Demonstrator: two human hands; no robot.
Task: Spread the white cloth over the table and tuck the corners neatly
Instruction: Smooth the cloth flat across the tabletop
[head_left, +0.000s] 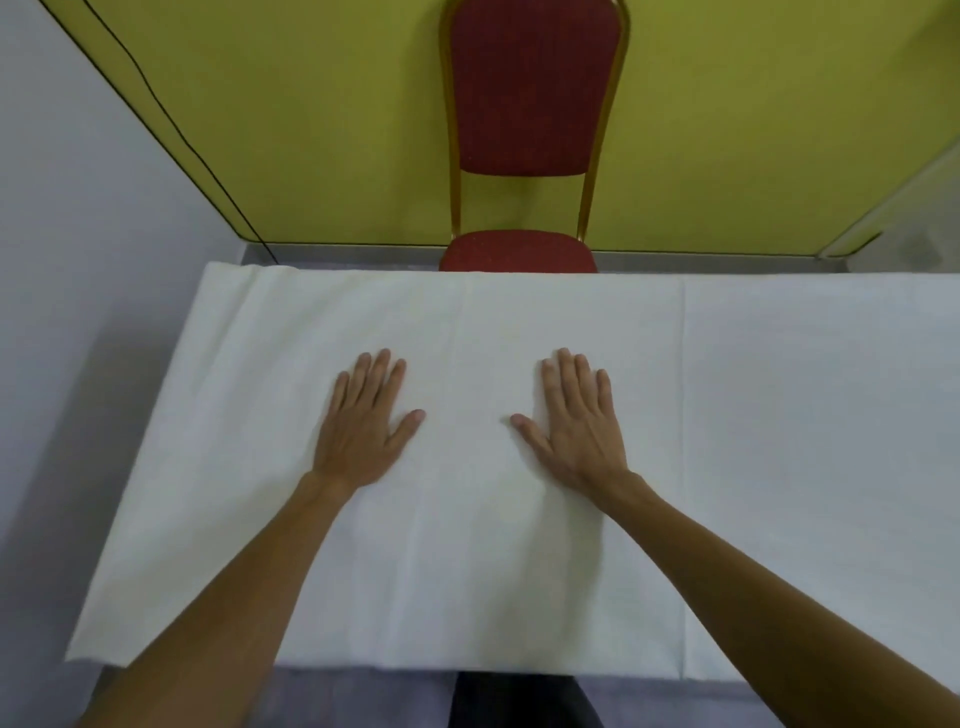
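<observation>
Left hand (363, 421) and right hand (571, 426) both flat and wide, pressing the white cloth (519, 322) already spread across the surface, smoothing apparently under way; next likely calls for reaching the corners and tucking them.

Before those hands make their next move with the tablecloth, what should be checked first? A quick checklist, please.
1. Hands flat: left hand and right hand lie palms down on the white cloth, fingers straight. Ok.
2. Top covered: no bare tabletop shows in view. Ok.
3. Cloth smooth: fold creases run across it, and the far left edge is bunched. Not ok.
4. Corners tucked: the right-side corners are out of view. Cannot tell.
5. Red chair clear of the far edge: its seat sits right behind that edge. Cannot tell.
</observation>
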